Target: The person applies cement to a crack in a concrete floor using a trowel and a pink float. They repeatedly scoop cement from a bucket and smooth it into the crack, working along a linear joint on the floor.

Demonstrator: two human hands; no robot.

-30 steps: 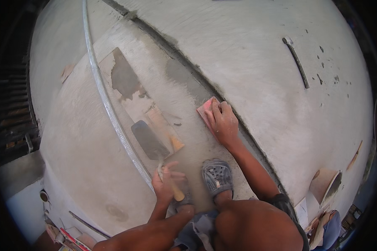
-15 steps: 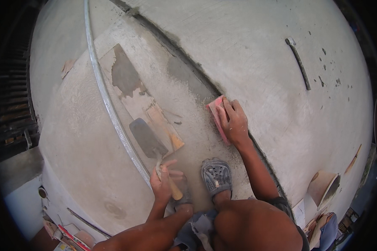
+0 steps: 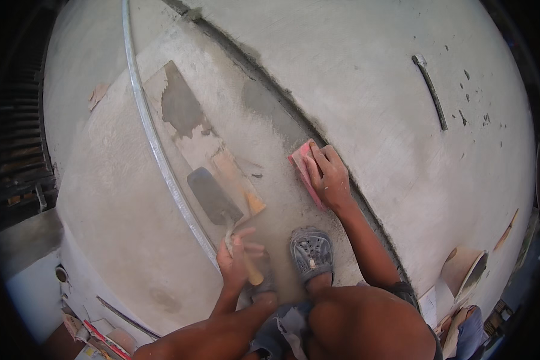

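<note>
My right hand (image 3: 328, 177) presses flat on a pink rectangular float (image 3: 303, 170) lying on the cement floor, beside a dark wet seam (image 3: 264, 84) that runs diagonally across the floor. My left hand (image 3: 237, 258) grips the wooden handle of a steel trowel (image 3: 213, 197), whose grey blade points up and left. The blade rests next to a flat board (image 3: 189, 129) smeared with dark mortar. My foot in a grey clog (image 3: 312, 255) stands between the two hands.
A long metal straightedge (image 3: 156, 144) curves across the floor left of the board. A dark rod (image 3: 430, 90) lies at the upper right. Paper sacks and scraps (image 3: 465, 273) sit at the lower right edge. A low ledge and wall are at the lower left.
My right hand has slid the pink float down along the seam toward me. My left hand and the trowel have stayed in place.
</note>
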